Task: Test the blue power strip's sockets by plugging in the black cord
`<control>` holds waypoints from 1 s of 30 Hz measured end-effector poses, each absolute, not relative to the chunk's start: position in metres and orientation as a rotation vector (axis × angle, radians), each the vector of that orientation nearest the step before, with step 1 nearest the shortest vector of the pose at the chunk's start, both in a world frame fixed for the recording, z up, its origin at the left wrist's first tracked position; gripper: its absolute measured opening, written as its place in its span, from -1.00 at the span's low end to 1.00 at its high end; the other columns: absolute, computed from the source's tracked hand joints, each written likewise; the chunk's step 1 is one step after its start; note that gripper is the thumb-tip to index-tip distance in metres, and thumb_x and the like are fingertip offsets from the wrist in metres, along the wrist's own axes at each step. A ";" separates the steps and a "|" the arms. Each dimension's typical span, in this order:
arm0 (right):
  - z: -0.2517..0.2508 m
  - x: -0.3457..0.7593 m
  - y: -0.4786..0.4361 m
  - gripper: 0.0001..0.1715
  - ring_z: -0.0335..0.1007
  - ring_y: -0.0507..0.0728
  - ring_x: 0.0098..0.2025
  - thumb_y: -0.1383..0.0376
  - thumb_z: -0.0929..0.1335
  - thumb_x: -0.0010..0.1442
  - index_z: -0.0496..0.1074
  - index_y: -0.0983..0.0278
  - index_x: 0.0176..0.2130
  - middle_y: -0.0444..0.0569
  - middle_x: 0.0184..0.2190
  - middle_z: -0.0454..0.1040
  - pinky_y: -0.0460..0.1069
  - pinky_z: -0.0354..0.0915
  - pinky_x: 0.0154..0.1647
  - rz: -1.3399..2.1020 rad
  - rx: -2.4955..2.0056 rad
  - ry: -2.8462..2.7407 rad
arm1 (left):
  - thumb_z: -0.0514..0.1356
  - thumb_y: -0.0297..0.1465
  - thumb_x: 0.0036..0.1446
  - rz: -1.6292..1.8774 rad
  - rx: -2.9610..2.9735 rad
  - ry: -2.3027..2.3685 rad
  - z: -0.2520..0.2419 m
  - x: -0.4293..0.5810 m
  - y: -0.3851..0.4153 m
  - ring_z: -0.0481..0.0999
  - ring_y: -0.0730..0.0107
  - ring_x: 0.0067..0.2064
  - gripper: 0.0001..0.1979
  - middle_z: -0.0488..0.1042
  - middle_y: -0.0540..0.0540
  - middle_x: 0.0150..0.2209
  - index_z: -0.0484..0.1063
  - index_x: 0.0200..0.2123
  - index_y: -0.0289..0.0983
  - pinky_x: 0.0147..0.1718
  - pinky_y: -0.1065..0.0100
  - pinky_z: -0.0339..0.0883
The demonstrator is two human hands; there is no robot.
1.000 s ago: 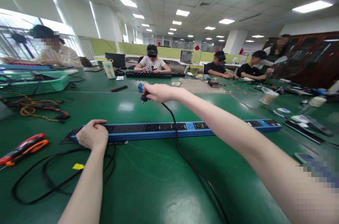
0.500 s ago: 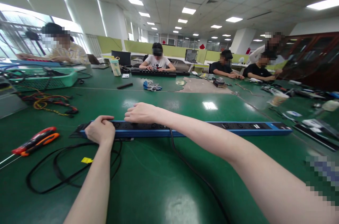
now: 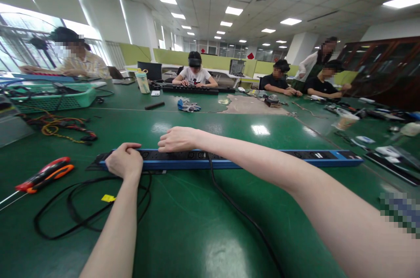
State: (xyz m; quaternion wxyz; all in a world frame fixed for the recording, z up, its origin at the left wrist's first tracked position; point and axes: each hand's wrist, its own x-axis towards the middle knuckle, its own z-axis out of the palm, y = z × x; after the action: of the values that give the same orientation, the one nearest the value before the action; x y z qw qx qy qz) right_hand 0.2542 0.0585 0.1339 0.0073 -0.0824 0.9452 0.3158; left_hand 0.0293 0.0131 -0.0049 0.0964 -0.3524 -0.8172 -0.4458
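Observation:
A long blue power strip (image 3: 183, 164) with black sockets on top lies crosswise in front of me. My left hand (image 3: 125, 160) is closed around its left end, the fingers bent over the top. Above the sockets just to the right, my right hand (image 3: 179, 139) is closed with its fingers curled down; the fingertips are hidden, so what they pinch cannot be seen. From the strip's middle a black cable (image 3: 236, 205) runs towards me. Another black cord (image 3: 49, 237) with a yellow tag (image 3: 108, 198) lies looped by my left forearm.
Red and orange-handled screwdrivers (image 3: 49, 173) lie at left, below coloured wires (image 3: 52, 129) and a green basket (image 3: 59, 100). Blue-grey gloves (image 3: 188, 105) and a cup (image 3: 142, 82) stand farther back. Several people work around the table; loose parts (image 3: 387, 151) clutter the right side.
My right hand has shifted slightly right along the power strip, still curled. My left hand keeps its place. In the back right, a standing person has moved left.

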 end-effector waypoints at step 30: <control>0.133 0.261 0.051 -0.68 0.42 0.18 0.04 0.42 0.19 0.53 0.47 0.17 0.01 0.05 -0.01 0.55 0.07 0.26 -0.04 1.051 -0.369 2.947 | 0.06 -0.37 0.32 -1.298 -1.056 -2.443 -0.007 0.027 0.014 0.28 0.24 -0.30 -0.63 0.56 -0.12 -0.28 0.69 -0.07 -0.16 -0.18 0.17 0.14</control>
State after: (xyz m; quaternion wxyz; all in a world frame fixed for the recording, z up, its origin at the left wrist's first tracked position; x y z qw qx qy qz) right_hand 0.2612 0.0511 0.1327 -0.0047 -0.1170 0.9354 0.3336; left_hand 0.0274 0.0143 -0.0075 0.0902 -0.3551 -0.8217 -0.4365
